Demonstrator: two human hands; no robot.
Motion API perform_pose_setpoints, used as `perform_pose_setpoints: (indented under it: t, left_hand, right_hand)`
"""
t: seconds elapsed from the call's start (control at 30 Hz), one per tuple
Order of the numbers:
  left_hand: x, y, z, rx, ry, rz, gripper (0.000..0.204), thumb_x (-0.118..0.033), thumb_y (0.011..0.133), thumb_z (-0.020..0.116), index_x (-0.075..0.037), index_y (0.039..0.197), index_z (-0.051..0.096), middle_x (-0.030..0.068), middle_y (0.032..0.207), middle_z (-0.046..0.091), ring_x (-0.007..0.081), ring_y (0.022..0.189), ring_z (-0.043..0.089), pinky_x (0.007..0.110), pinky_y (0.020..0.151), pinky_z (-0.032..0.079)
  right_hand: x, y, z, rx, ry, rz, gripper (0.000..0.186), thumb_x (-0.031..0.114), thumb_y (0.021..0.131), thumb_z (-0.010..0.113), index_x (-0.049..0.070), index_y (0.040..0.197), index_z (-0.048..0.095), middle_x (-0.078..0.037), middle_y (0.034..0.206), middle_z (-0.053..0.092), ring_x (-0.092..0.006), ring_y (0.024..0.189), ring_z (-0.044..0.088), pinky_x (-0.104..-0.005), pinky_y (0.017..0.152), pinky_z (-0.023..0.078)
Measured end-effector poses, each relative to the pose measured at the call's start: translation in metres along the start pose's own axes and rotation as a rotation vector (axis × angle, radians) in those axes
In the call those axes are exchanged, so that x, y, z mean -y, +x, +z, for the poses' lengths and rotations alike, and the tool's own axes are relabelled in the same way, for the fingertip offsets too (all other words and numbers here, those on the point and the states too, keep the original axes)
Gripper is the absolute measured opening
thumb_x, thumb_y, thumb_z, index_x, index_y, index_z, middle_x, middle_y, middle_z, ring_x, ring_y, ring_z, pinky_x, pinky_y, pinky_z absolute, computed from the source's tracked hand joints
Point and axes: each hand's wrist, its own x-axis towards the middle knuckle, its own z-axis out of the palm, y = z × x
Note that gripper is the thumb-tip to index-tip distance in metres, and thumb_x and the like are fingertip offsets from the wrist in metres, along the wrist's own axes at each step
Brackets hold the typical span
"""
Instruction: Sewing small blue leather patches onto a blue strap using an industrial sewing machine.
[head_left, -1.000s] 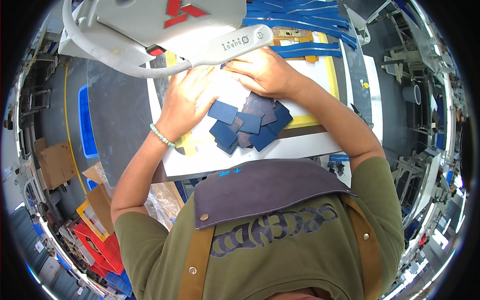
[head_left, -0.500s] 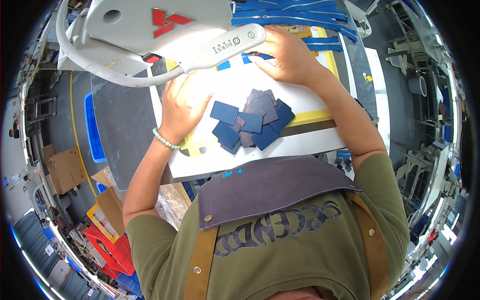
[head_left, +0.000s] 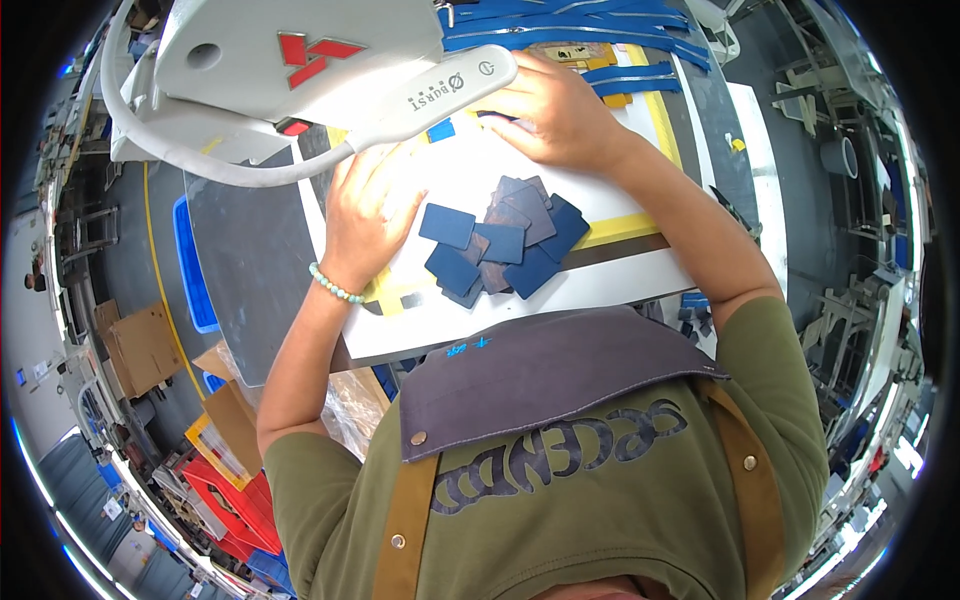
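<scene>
My left hand [head_left: 368,218] lies flat on the white work surface [head_left: 455,178], fingers stretched out and holding nothing visible. Its fingertips reach under the lamp's cable. My right hand [head_left: 562,112] is closed, with thumb and fingers round a blue zipper strip [head_left: 490,115], of which only a dark sliver shows; the lamp hides the rest of that grip. Between the hands, a small blue piece [head_left: 440,130] peeks out below the white lamp [head_left: 440,92]. Nearer to me rests a loose pile of dark blue rectangular patches [head_left: 500,243], several overlapping, some with a brownish-grey face.
A white sewing machine head [head_left: 260,60] overhangs the far left, its cable [head_left: 215,172] looping toward my left hand. Long blue zippers [head_left: 580,35] lie along the far side. Left of the table stand a blue bin [head_left: 190,265], a cardboard box [head_left: 145,345] and a red crate [head_left: 235,500].
My right hand has shifted slightly left, and the zipper strip by its thumb is now mostly out of sight. My left hand and the patches stay about where they were.
</scene>
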Motion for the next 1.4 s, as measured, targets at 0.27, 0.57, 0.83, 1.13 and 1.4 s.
perform_pose_setpoints:
  t: [0.27, 0.57, 0.83, 1.13, 1.4]
  left_hand:
    - [-0.003, 0.004, 0.0, 0.072, 0.04, 0.015, 0.057, -0.02, 0.085, 0.08, -0.002, 0.138, 0.066, 0.0146, 0.143, 0.064, 0.0357, 0.134, 0.056, 0.047, 0.116, 0.041]
    - [-0.001, 0.014, 0.0, 0.094, 0.065, 0.172, 0.054, -0.018, 0.085, 0.08, 0.0, 0.134, 0.067, 0.014, 0.14, 0.066, 0.0371, 0.132, 0.057, 0.047, 0.115, 0.043]
    - [0.007, 0.02, 0.006, 0.027, 0.024, 0.171, 0.037, -0.02, 0.087, 0.077, -0.001, 0.118, 0.072, 0.0138, 0.123, 0.071, 0.0305, 0.115, 0.065, 0.044, 0.104, 0.049]
    - [0.01, 0.019, 0.005, -0.012, 0.037, 0.19, 0.028, -0.017, 0.088, 0.076, -0.002, 0.111, 0.076, 0.0128, 0.114, 0.074, 0.0304, 0.102, 0.068, 0.041, 0.093, 0.054]
    - [0.015, 0.018, 0.004, 0.011, -0.032, 0.138, 0.027, -0.015, 0.089, 0.075, -0.003, 0.113, 0.076, 0.0102, 0.113, 0.075, 0.0279, 0.102, 0.069, 0.042, 0.094, 0.054]
  right_hand:
    - [0.004, -0.008, 0.023, 0.11, 0.026, -0.131, 0.032, 0.021, 0.088, 0.071, 0.006, 0.116, 0.073, -0.007, 0.129, 0.069, -0.025, 0.127, 0.059, -0.0426, 0.108, 0.043]
    - [0.003, 0.0, 0.014, -0.054, 0.05, -0.017, 0.017, 0.014, 0.087, 0.072, 0.006, 0.103, 0.075, -0.005, 0.111, 0.073, -0.0271, 0.103, 0.067, -0.0384, 0.09, 0.055]
    - [0.0, -0.004, 0.014, 0.124, -0.003, -0.126, 0.024, 0.015, 0.088, 0.071, 0.009, 0.111, 0.077, -0.005, 0.117, 0.073, -0.0259, 0.11, 0.065, -0.0393, 0.096, 0.054]
    - [-0.003, -0.005, 0.014, 0.188, 0.032, -0.06, 0.029, 0.016, 0.089, 0.071, 0.011, 0.117, 0.077, -0.005, 0.122, 0.072, -0.0257, 0.115, 0.064, -0.0413, 0.101, 0.051]
    - [-0.003, -0.005, 0.013, 0.168, 0.054, -0.033, 0.027, 0.015, 0.088, 0.072, 0.009, 0.114, 0.077, -0.008, 0.119, 0.073, -0.0273, 0.113, 0.065, -0.0412, 0.1, 0.052]
